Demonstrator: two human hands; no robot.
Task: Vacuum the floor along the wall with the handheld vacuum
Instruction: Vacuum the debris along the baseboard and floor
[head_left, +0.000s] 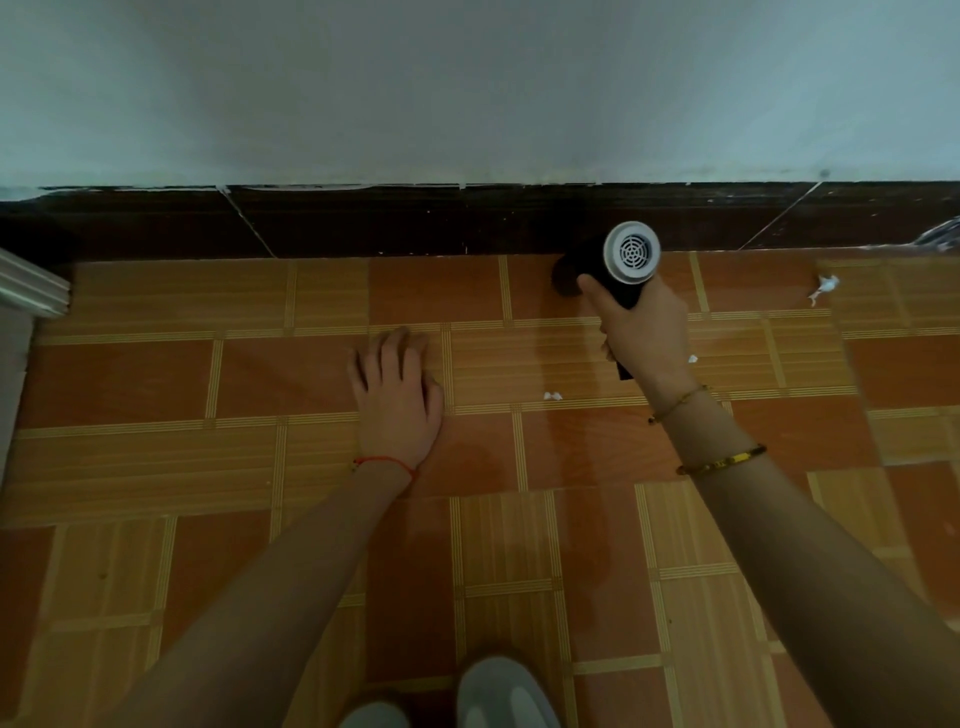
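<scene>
Head view: our right hand (641, 332), fingers clamped on the vacuum (618, 265), works the baseboard (415, 221); left hand (397, 400) rests flat, fingers apart; white scraps (825, 287) remain.

Vacuum (618, 265) by baseboard (415, 221); paper scraps (552, 396) on floor (260, 467) nearer.

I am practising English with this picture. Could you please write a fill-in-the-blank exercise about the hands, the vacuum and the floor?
1. The handheld vacuum is held in the ___ hand.
2. The left hand rests ___ on the tiled floor.
3. The vacuum's nozzle points toward the dark ___ at the foot of the wall.
4. Small ___ scraps lie on the tiles.

Missing words: right; flat; baseboard; white
</scene>
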